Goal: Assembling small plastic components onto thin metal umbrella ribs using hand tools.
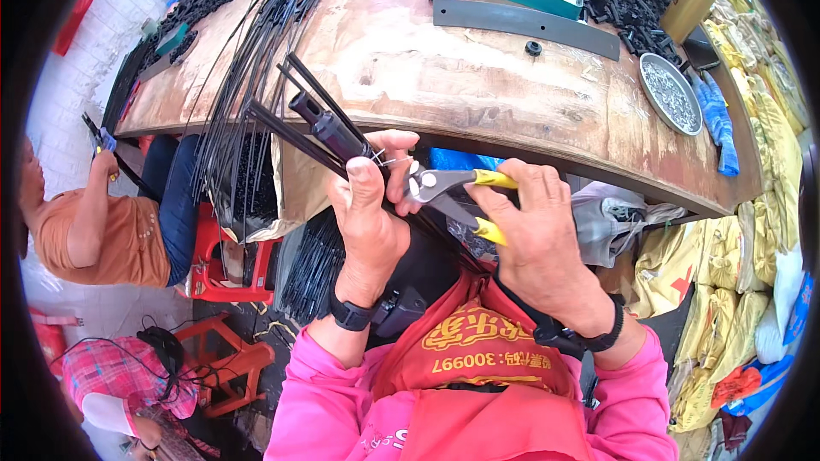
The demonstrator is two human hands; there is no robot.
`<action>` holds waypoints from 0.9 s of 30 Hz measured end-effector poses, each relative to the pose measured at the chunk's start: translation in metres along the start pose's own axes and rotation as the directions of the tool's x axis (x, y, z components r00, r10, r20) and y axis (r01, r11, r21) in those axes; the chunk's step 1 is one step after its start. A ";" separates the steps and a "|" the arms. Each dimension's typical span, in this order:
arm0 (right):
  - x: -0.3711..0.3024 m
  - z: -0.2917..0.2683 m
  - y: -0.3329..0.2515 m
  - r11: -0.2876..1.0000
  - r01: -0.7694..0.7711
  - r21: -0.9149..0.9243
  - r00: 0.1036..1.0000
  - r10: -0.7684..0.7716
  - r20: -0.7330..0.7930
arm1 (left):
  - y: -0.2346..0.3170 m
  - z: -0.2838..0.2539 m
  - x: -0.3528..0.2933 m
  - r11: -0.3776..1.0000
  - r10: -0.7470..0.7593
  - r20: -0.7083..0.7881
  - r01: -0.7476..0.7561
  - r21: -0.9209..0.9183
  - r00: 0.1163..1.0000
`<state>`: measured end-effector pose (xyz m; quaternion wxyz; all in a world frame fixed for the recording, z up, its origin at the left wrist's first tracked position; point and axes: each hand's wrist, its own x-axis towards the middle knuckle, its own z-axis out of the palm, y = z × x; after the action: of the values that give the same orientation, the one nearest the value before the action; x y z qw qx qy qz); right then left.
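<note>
The left hand, closed round the black tube, should hold it steady while the right hand, gripping pliers, works the thin wire beside the left evenly.

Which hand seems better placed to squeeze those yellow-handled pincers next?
Probably the right hand: it holds the pincers by their yellow handles, while the left hand is busy holding the black tube near their jaws.
</note>
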<state>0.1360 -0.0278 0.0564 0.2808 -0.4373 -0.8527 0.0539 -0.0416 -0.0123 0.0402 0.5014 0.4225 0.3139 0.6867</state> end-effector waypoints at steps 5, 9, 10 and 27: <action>0.004 0.006 -0.006 0.993 -0.025 -0.114 0.999 0.021 -0.044 | -0.003 0.003 -0.005 1.000 -0.006 -0.017 0.006 -0.029 1.000; 0.000 0.011 -0.002 0.988 -0.016 -0.154 0.997 0.004 -0.080 | -0.007 0.007 -0.005 0.999 0.001 -0.038 -0.002 -0.048 0.999; 0.000 0.012 -0.001 0.984 0.002 -0.176 0.994 -0.021 -0.111 | -0.009 0.007 -0.005 1.000 0.004 -0.034 -0.005 -0.023 0.999; -0.020 -0.050 0.037 0.881 -0.168 0.443 0.898 -0.049 0.438 | -0.027 -0.013 -0.007 0.969 -0.190 0.403 0.104 0.225 0.895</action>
<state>0.1981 -0.0284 0.0770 0.1783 -0.3594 -0.8405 0.3642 -0.0410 -0.0113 0.0091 0.5637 0.5833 0.2958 0.5045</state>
